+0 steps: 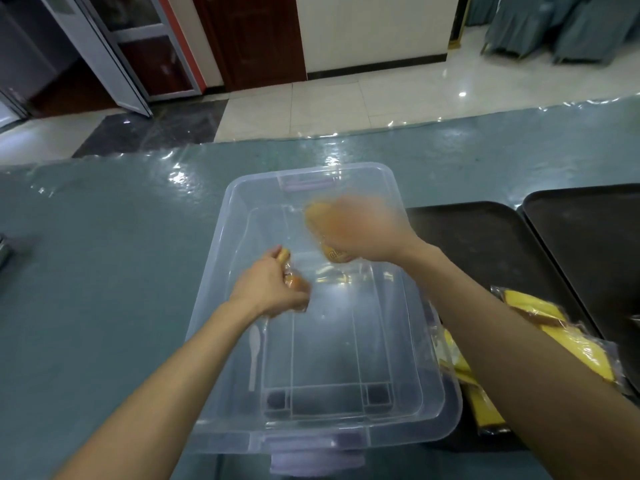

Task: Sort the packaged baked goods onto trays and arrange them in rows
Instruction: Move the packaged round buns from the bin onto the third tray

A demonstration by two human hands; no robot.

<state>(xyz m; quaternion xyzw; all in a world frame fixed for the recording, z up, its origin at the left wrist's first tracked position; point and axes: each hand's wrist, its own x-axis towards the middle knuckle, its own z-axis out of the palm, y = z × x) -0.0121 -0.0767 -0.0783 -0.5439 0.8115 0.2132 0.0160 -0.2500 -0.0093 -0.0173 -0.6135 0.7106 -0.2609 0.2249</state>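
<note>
Both my hands are inside a clear plastic bin (221, 237) on the table. My left hand (268, 289) grips a small wrapped orange-brown bun (289, 271) near the bin's middle. My right hand (363, 230), blurred by motion, holds another wrapped golden bun (317, 216) toward the bin's far right. One more wrapped piece (332, 277) lies on the bin floor between the hands. Two dark trays (485, 244) (588, 230) lie to the right. Wrapped yellow cake slices (540, 313) lie on the near end of the closer tray, partly behind my right forearm.
A white plastic spoon (254, 351) lies inside the bin by its left wall. The table (104, 271) wears a teal cloth under clear film. Tiled floor, doors and draped chairs (561, 26) lie beyond the far edge.
</note>
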